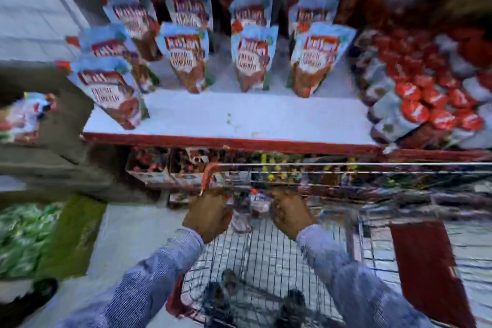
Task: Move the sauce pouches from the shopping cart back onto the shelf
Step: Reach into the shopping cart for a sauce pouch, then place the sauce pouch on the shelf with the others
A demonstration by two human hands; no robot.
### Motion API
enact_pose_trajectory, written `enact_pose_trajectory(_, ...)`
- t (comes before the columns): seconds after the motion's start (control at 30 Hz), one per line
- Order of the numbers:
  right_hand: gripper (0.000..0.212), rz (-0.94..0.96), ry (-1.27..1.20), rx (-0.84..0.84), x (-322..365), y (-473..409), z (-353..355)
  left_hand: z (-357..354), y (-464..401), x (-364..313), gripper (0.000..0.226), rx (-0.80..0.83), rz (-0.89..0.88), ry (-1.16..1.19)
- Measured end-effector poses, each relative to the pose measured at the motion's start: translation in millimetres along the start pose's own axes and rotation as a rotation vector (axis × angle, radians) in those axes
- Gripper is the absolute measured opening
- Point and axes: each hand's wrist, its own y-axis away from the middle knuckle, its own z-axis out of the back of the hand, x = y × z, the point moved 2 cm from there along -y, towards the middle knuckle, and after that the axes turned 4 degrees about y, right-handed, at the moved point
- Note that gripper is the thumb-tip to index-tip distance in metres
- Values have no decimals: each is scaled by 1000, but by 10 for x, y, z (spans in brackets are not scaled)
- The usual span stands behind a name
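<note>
The picture is motion-blurred. Several blue-topped tomato sauce pouches (pixel 186 56) stand in rows on the white shelf (pixel 253 117), whose front strip is bare. Below it, both my hands are down inside the wire shopping cart (pixel 279 255) at its far end. My left hand (pixel 207 213) is curled by the cart's red corner, its fingers closed on the top of a pale red sauce pouch (pixel 241 221) that hangs beneath it. My right hand (pixel 290 210) is curled just right of that pouch, beside another pinkish pack (pixel 259 204). Blur hides whether it grips anything.
Red-capped jars (pixel 415 98) crowd the shelf's right part. A red edge strip (pixel 226 142) fronts the shelf, with a lower shelf of boxes (pixel 159 165) under it. The cart's red seat flap (pixel 426 269) is at the right. Green packs (pixel 24 237) lie low left.
</note>
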Motion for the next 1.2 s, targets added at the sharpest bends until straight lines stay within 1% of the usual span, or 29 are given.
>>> enact_pose_trajectory(0.03,36,-51,-31,60,-92,-27,-222,-216,-89,93,28,53,16,70)
enact_pose_trajectory(0.1,39,-141,-89,174,-228,-53,-614,-569,-240,249,35,156,43,114)
enact_pose_trajectory(0.13,42,-190,-109,229,-282,-57,-798,-687,-305,322,39,196,56,138)
enact_pose_trajectory(0.17,44,-238,-134,248,-328,-82,-975,-830,-396,388,40,202,56,177)
enact_pose_trajectory(0.2,44,-286,-172,243,-367,-111,-1127,-990,-468,486,39,218,54,137)
enact_pose_trajectory(0.23,41,-321,-192,221,-406,-154,-1244,-1231,-550,632,42,179,24,108)
enact_pose_trajectory(0.27,37,-347,-205,195,-431,-191,-1338,-1478,-632,750,48,174,-22,58)
enact_pose_trajectory(0.33,26,-411,-213,145,-495,-272,-1492,-1602,-671,801,48,196,-56,-12)
enact_pose_trajectory(0.37,20,-425,-220,130,-515,-306,-1529,-1544,-653,759,43,226,-31,-32)
enact_pose_trajectory(0.4,15,-419,-223,115,-522,-331,-1542,-1466,-648,678,38,248,-42,-37)
enact_pose_trajectory(0.43,13,-403,-221,92,-525,-350,-1531,-1336,-624,570,33,261,-22,6)
enact_pose_trajectory(0.47,13,-388,-219,60,-508,-349,-1477,-1219,-599,491,32,244,-12,30)
enact_pose_trajectory(0.6,10,-238,-251,-112,-214,-223,-900,-797,-428,459,41,120,-31,101)
enact_pose_trajectory(0.67,8,-185,-269,-158,40,-120,-471,-397,-276,368,37,51,-40,85)
enact_pose_trajectory(0.8,14,-66,-271,-273,638,24,438,594,49,149,24,-168,-135,47)
enact_pose_trajectory(0.83,17,-39,-275,-301,782,26,650,835,117,128,24,-215,-147,26)
enact_pose_trajectory(0.9,9,19,-286,-344,1048,-47,1042,1293,205,104,32,-295,-173,15)
enact_pose_trajectory(0.93,10,57,-276,-374,1194,-103,1237,1520,231,116,33,-342,-187,22)
enact_pose_trajectory(1.03,17,144,-243,-441,1614,-278,1698,2136,273,165,24,-471,-180,32)
enact_pose_trajectory(1.13,46,181,-253,-485,1916,-516,1951,2563,203,257,26,-573,-169,21)
enact_pose_trajectory(1.2,51,198,-237,-495,2072,-677,2042,2741,76,362,20,-579,-143,4)
